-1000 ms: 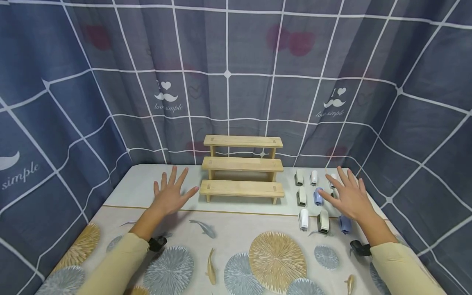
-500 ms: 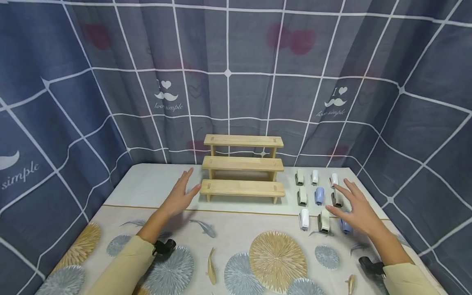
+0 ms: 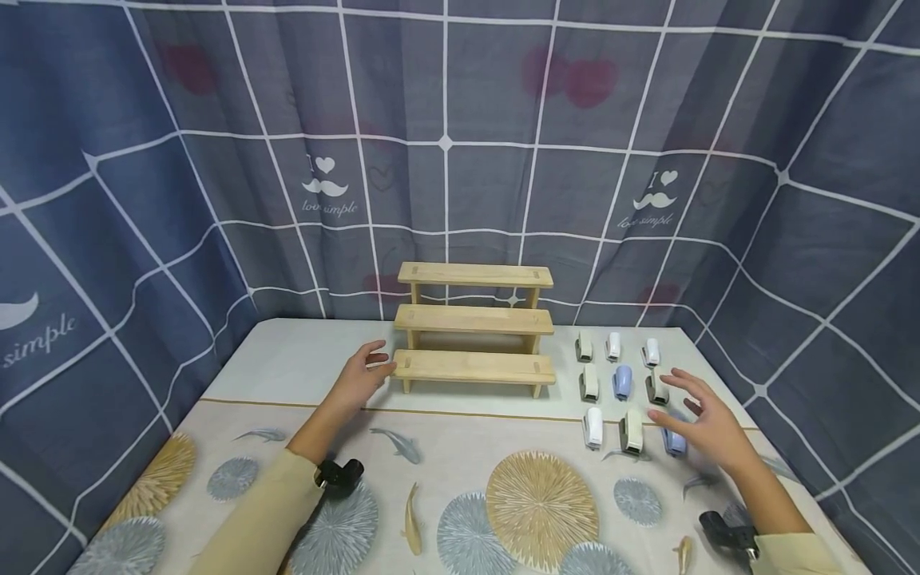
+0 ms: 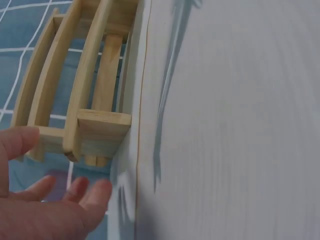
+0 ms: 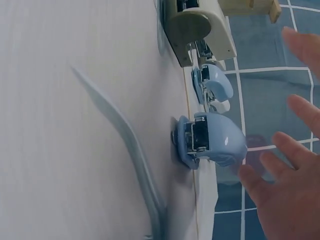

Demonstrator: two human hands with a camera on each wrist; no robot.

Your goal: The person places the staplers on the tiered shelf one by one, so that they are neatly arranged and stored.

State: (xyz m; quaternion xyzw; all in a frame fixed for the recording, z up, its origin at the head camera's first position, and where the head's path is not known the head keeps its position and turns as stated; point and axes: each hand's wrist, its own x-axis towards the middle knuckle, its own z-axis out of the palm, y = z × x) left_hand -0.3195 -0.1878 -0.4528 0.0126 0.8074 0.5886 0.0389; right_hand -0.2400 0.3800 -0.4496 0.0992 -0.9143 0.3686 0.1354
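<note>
My left hand [image 3: 359, 379] is beside the left end of a three-tier wooden shelf [image 3: 474, 321], its fingers loosely bent and holding nothing. In the left wrist view the thumb overlaps the shelf's end; I cannot tell whether it touches. My right hand [image 3: 707, 423] hovers with spread, slightly bent fingers at the right side of a group of small staplers. Nearest to it are a blue stapler [image 5: 222, 140], partly hidden by the hand in the head view, and a grey-green one [image 3: 656, 387]. The fingers look apart from the blue stapler in the right wrist view.
Several other staplers stand in rows right of the shelf, among them a white one [image 3: 592, 429], a cream-green one [image 3: 632, 433] and another blue one [image 3: 622, 382]. A patterned cloth [image 3: 402, 511] covers the table front. Grid-printed curtains [image 3: 474, 192] enclose the back and sides.
Both hands went from spread flat to loosely bent fingers. The left hand moved right to the shelf's end; the right hand shifted right and nearer, uncovering staplers. Shelf and staplers stayed put.
</note>
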